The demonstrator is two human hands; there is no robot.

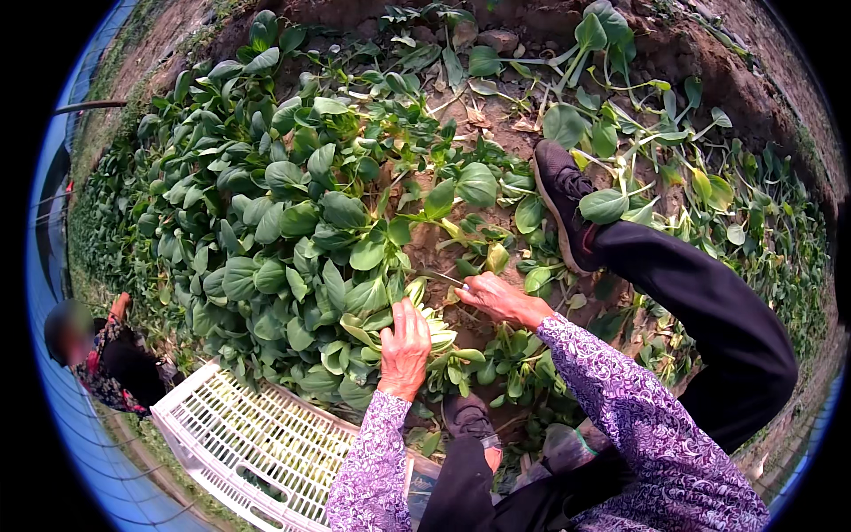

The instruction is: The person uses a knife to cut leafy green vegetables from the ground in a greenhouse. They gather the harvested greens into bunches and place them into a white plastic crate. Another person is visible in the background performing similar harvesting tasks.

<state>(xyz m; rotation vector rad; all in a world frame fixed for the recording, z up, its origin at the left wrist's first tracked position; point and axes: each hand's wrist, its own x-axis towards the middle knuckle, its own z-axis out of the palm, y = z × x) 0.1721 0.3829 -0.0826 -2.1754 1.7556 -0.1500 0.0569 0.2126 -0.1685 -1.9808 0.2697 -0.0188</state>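
Note:
My left hand (pixel 404 346) is laid around a bundle of leafy greens, with the pale stalk ends (pixel 439 332) fanning out to the right of its fingers. The bundle looks like bok choy, and my palm hides part of it. My right hand (pixel 495 299) grips a knife by its handle. Its thin blade (pixel 435 274) points left, towards the base of the standing leafy plants (pixel 365 253). The blade's tip lies among leaves, so whether it touches a stem cannot be told.
A white plastic lattice crate (pixel 193 386) stands at lower left, pale greens showing through its slats. Another person (pixel 113 359) is beyond it at the far left. My shoes (pixel 558 193) rest on soil among loose and trampled leaves. A clear plastic bag (pixel 565 442) lies between my legs.

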